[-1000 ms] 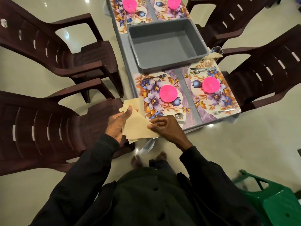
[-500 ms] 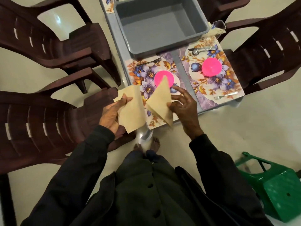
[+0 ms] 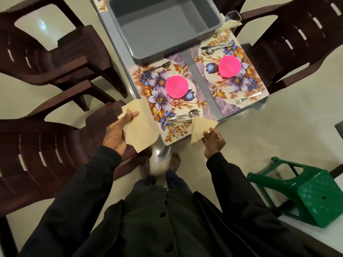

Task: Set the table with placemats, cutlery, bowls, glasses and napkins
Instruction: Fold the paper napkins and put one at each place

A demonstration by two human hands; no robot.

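Head view, single frame:

- Left hand point(image 3: 116, 133) – fingers curled round a loose stack of napkins point(image 3: 140, 127), thumb on top. The stack is off the table's near-left corner, over the seat edge of the near chair point(image 3: 37, 154).
- Right hand point(image 3: 213, 140) – fingertips pinch one folded napkin point(image 3: 201, 127), a triangle, at its near edge. The napkin overlaps the near-right corner of the near-left placemat point(image 3: 157, 84); can't tell if it's lying flat yet.
- That placemat has a pink bowl point(image 3: 176, 86) in the middle, a fork point(image 3: 157, 67) on the far side, and a spoon point(image 3: 185, 115) and clear glass point(image 3: 179, 123) on the near side, just beside the folded napkin.
- Right placemat point(image 3: 241, 84): second pink bowl point(image 3: 229, 66), cutlery far and near, and a second glass point(image 3: 233, 17) at its far corner with a napkin under it.
- Grey tub point(image 3: 163, 25) sits far of both mats, touching their far edges.
- Green stool point(image 3: 315, 197) is tipped on the floor, near right.
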